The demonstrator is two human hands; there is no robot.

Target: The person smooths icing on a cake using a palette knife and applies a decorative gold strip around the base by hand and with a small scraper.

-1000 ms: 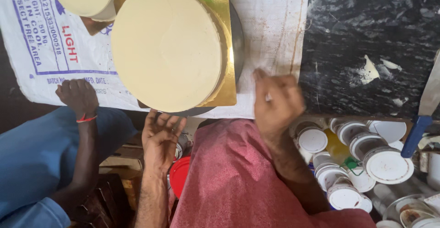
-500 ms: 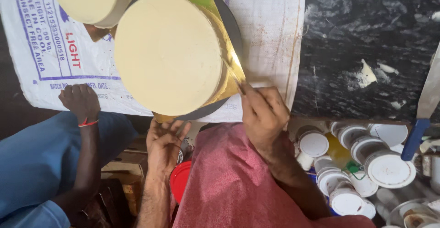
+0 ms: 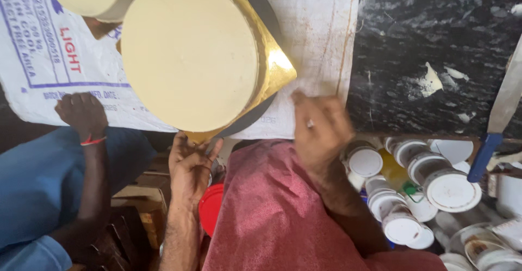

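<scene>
**Visitor:** What does the head view show?

**Onlooker:** A round cream cake (image 3: 190,53) on a gold board (image 3: 277,67), sitting on a dark turntable (image 3: 266,10). The left hand (image 3: 190,165) lies open at six o'clock, fingertips touching the board's corner. The right hand (image 3: 321,127), at four o'clock, is blurred; I cannot tell its grip.

**Visitor:** Which step?

**Onlooker:** Turning the cake, I judge; next needs a steady push.

**Visitor:** Surroundings?

**Onlooker:** A printed white sack (image 3: 315,42) over a black marbled counter (image 3: 435,48); white-lidded tubs (image 3: 429,189) at four o'clock; another person's hand (image 3: 82,113) at eight.

A black marble-patterned counter (image 3: 435,42) is stretching across the top, catching soft daylight. A white printed sack (image 3: 321,37) is lying spread over it. White-lidded jars (image 3: 429,189) are crowding a shelf below the counter's edge.
</scene>
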